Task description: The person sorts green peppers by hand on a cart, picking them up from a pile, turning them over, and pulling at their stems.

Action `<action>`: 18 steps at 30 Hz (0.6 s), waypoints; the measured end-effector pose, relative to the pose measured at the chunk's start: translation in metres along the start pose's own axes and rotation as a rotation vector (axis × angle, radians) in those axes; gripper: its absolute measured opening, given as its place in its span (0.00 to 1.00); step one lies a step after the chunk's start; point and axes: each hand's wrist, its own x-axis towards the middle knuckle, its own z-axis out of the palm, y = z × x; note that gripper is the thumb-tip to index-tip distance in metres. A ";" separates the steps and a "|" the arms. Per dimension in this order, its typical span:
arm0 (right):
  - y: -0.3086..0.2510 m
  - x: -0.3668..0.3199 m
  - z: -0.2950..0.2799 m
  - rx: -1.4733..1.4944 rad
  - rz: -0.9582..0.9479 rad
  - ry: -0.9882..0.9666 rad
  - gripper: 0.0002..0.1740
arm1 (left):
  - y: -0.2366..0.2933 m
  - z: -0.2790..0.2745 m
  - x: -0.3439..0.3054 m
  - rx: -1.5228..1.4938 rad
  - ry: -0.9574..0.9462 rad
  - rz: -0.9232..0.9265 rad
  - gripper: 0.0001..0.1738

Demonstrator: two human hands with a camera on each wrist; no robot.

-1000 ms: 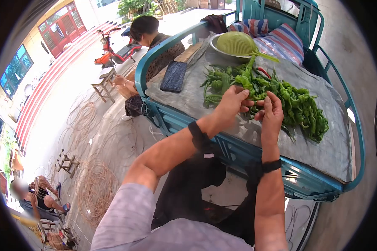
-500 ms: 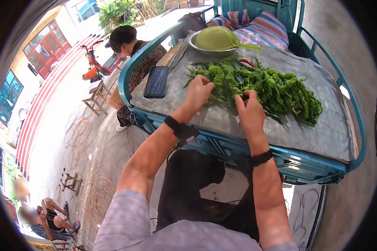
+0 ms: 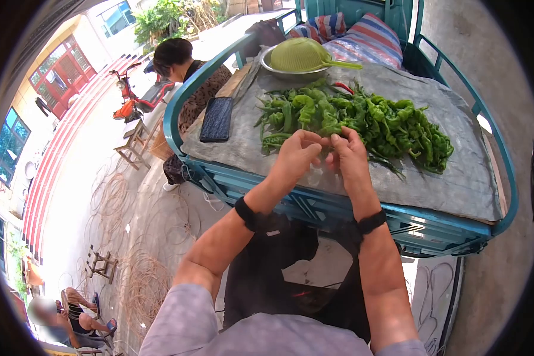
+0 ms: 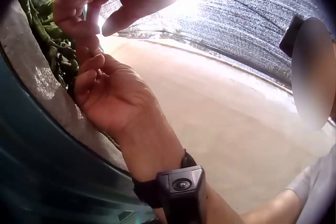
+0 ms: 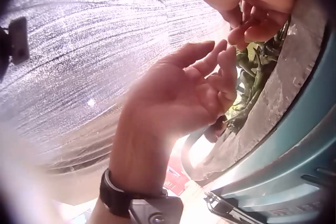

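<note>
Both hands meet at the near edge of a heap of green peppers (image 3: 391,121) spread on a grey sheet (image 3: 237,151). The left hand (image 3: 296,157) reaches in with bent fingers, its thumb and forefinger tips close to the other hand's. Opposite it, the right hand (image 3: 351,163) curls its fingers toward its thumb. In the left wrist view the right hand (image 4: 115,95) shows its palm, fingertips overlapping the left hand's (image 4: 100,3). The right wrist view shows the left palm (image 5: 178,90) with loosely bent fingers. I cannot tell whether something small sits between the fingertips.
The sheet covers a blue-green cart bed with a raised rail (image 3: 175,113). A phone (image 3: 216,120) lies left of the peppers. Behind them a green strainer (image 3: 299,54) rests on a metal bowl (image 3: 267,62). Another person (image 3: 187,77) sits beyond the left rail; striped bags (image 3: 371,41) lie behind.
The hands first worked together over the peppers, then moved apart, the left hand reaching into the heap's left part. Now they have come together again, at its near edge. The head view has shifted.
</note>
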 end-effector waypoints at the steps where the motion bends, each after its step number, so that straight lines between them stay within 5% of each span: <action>1: -0.002 -0.001 -0.001 0.022 -0.031 -0.013 0.23 | -0.003 0.000 0.002 0.025 0.006 0.004 0.19; 9: -0.013 -0.013 -0.009 0.043 -0.169 -0.226 0.23 | 0.009 0.017 0.026 -0.118 0.132 0.187 0.25; 12: -0.016 -0.023 -0.006 -0.060 -0.166 -0.330 0.25 | 0.021 0.014 0.031 -0.149 0.020 0.077 0.27; 18: -0.022 -0.029 -0.007 -0.266 -0.208 -0.199 0.28 | 0.021 0.000 0.045 0.206 0.199 0.152 0.28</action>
